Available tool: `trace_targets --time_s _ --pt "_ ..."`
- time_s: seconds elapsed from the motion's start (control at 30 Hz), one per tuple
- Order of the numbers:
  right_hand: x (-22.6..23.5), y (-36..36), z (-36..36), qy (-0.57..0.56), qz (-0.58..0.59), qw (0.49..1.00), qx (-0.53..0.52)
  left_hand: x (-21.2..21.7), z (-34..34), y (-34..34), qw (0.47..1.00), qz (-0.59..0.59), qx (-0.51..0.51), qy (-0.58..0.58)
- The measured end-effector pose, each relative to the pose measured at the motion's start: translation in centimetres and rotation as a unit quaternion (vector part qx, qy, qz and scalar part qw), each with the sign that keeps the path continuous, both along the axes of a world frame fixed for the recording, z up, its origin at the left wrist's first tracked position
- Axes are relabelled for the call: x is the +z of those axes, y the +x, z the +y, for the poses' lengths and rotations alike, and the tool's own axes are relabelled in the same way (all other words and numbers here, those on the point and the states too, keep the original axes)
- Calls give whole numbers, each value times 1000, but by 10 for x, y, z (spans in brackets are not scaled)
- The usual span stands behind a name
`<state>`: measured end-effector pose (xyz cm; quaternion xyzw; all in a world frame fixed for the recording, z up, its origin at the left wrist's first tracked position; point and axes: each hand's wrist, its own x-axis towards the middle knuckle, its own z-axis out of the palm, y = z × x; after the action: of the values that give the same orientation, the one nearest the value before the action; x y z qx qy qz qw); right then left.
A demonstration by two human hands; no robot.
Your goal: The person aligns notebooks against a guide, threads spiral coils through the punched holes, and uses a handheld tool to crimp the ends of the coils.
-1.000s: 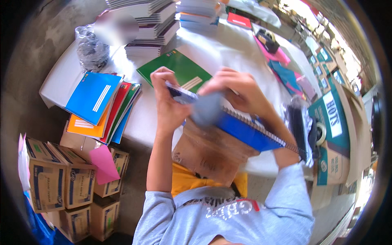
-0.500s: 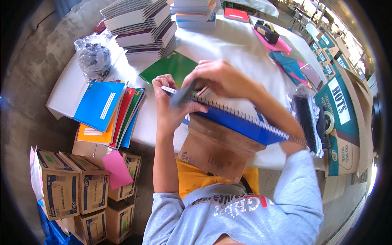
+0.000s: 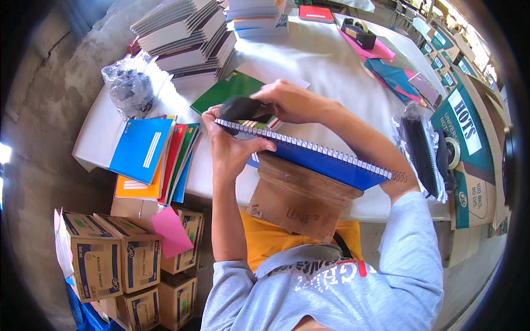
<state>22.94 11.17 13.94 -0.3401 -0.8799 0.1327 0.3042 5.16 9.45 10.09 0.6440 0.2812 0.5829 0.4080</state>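
Note:
A blue spiral notebook (image 3: 326, 164) is tilted in front of me, its coil (image 3: 312, 145) along the upper edge. Loose coil turns stick out past its right end, against my right forearm. My left hand (image 3: 229, 138) grips the notebook's left end, thumb on the blue cover. In my right hand (image 3: 290, 102) is a black hand tool (image 3: 240, 109), held at the coil's left end; its tip is hidden, so I cannot tell its exact kind. Below the notebook, a brown cardboard box (image 3: 301, 207) sits at my lap. A green notebook (image 3: 229, 91) lies just beyond my hands.
Spiral notebooks (image 3: 185, 47) are stacked at the far left beside a plastic bag (image 3: 128, 91). Coloured notebooks (image 3: 141, 149) lie at the left table edge, above several cartons (image 3: 99, 265). At right are bagged black coils (image 3: 420, 154) and a green carton (image 3: 469, 132); a tape dispenser (image 3: 359, 34) stands farther back.
The black tool, blurred before, now appears clearer and turned more level at the coil's left end. The notebook's left end has shifted slightly left. My left hand keeps its grip.

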Motion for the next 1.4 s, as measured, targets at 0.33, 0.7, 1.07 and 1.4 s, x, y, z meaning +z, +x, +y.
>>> trace_targets --time_s 0.33,0.7,1.07,1.4 --pt "-101 150 -107 20 -211 827 -520 16 -1 14 959 -252 130 -25" --pt "-158 104 -180 -142 -131 755 -626 66 -99 -11 781 -20 409 472" --pt "-99 90 -230 -32 226 821 -524 -49 -162 43 888 228 152 369" --pt "-54 -2 -306 14 57 888 -455 -43 -164 44 887 254 132 362"
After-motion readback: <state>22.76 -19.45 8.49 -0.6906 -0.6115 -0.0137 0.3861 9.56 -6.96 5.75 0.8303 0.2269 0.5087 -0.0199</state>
